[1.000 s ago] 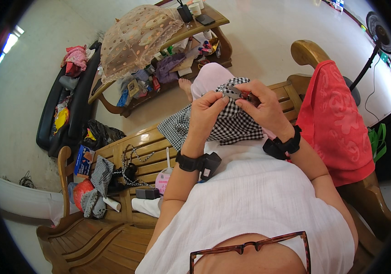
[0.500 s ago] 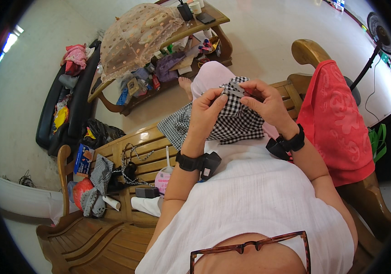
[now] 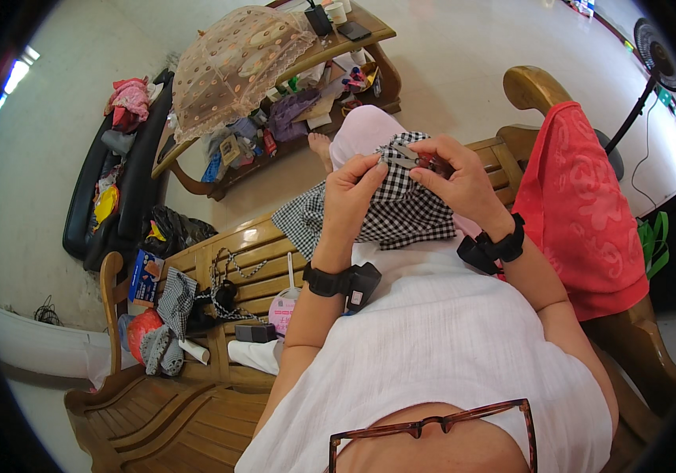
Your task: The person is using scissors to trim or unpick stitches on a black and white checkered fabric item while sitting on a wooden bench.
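A black-and-white checked cloth (image 3: 410, 211) (likely light and soft, best held by a fold) drapes across a pink-clothed leg (image 3: 363, 130), pinched by the left hand (image 3: 354, 185), while the right hand (image 3: 462, 180) grasps a red-handled grey metal tool (image 3: 407, 155).

From here I see a lacy mesh cover (image 3: 235, 71) spread over the low table (image 3: 375, 31), a dark phone (image 3: 354, 31) near its end. Clothes (image 3: 130, 98) lie heaped on the black sofa (image 3: 79, 189). A red towel (image 3: 578, 213) drapes the wooden settee's arm (image 3: 529, 83); a black fan (image 3: 657, 57) stands beyond.
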The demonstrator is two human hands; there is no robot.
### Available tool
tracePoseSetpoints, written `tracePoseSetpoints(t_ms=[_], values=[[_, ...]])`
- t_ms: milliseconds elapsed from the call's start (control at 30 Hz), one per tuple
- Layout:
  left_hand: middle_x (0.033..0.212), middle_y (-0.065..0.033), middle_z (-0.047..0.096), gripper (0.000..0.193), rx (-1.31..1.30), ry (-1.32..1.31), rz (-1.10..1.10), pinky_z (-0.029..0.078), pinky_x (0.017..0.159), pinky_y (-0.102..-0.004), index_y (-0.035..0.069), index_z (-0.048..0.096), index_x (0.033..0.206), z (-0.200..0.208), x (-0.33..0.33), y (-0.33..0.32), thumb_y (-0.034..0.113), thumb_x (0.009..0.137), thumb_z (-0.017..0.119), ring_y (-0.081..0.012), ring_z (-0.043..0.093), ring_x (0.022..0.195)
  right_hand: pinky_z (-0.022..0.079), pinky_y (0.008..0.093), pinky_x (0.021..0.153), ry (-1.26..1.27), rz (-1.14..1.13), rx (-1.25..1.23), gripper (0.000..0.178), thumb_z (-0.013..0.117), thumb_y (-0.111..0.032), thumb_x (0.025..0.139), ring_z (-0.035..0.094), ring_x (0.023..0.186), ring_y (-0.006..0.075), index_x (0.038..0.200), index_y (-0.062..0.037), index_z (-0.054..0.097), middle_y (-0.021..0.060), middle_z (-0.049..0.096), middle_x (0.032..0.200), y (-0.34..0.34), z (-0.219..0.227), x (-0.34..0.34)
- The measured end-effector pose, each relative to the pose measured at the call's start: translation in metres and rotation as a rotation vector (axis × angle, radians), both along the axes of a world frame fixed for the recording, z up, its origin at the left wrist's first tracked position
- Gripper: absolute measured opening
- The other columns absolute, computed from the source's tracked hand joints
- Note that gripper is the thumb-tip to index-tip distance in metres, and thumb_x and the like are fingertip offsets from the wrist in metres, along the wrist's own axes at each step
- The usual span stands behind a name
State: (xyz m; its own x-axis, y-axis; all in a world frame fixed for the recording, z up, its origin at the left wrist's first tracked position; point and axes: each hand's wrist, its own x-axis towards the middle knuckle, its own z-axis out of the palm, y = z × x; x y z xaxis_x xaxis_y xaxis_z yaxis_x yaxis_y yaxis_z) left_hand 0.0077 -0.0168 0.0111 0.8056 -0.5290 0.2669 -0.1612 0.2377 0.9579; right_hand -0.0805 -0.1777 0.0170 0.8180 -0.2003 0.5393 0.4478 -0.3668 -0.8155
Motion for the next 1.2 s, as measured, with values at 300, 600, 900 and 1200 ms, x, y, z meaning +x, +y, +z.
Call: tracePoseSetpoints(t_ms=[300, 600, 900, 1200], values=[[0.086, -0.0012, 0.062, 0.02, 0.035, -0.018, -0.014, 0.042, 0.07, -0.0171, -0.002, 0.062, 0.1, -0.003, 0.003, 0.004, 0.004, 0.081, 0.058, -0.0046, 0.054, 0.076, 0.041, 0.0228, 0.061, -0.028, -0.015, -0.044, 0.027, 0.066, -0.007, 0.073, 0.052, 0.07, 0.0122, 0.098, -0.0035, 0.058, 0.0054, 0.054, 0.081, 0.0, 0.002, 0.0], [0.073, 0.004, 0.053, 0.014, 0.038, 0.009, -0.003, 0.034, 0.058, -0.0159, -0.002, 0.064, 0.091, 0.001, -0.002, 0.001, 0.006, 0.081, 0.059, -0.0024, 0.044, 0.066, 0.042, 0.0242, 0.058, -0.052, -0.036, -0.082, 0.027, 0.066, -0.007, 0.072, 0.052, 0.07, 0.0141, 0.098, -0.0036, 0.058, 0.0062, 0.054, 0.081, 0.002, 0.001, 0.002], [0.081, -0.0003, 0.062, 0.018, 0.003, 0.074, -0.052, 0.04, 0.068, -0.0174, -0.002, 0.063, 0.093, 0.001, -0.001, 0.002, 0.01, 0.082, 0.059, -0.0041, 0.053, 0.072, 0.045, 0.0293, 0.059, -0.301, -0.131, -0.294, 0.029, 0.066, -0.009, 0.071, 0.055, 0.07, 0.0228, 0.099, -0.0075, 0.057, 0.0093, 0.054, 0.081, 0.001, -0.006, 0.009], [0.075, 0.0032, 0.056, 0.014, 0.055, 0.021, -0.037, 0.036, 0.061, -0.0168, -0.002, 0.063, 0.086, 0.003, -0.003, 0.002, 0.01, 0.082, 0.058, -0.0027, 0.047, 0.067, 0.045, 0.0323, 0.061, -0.284, -0.167, -0.29, 0.029, 0.065, -0.008, 0.072, 0.055, 0.072, 0.028, 0.1, -0.0084, 0.057, 0.0103, 0.055, 0.083, 0.009, -0.004, 0.008]])
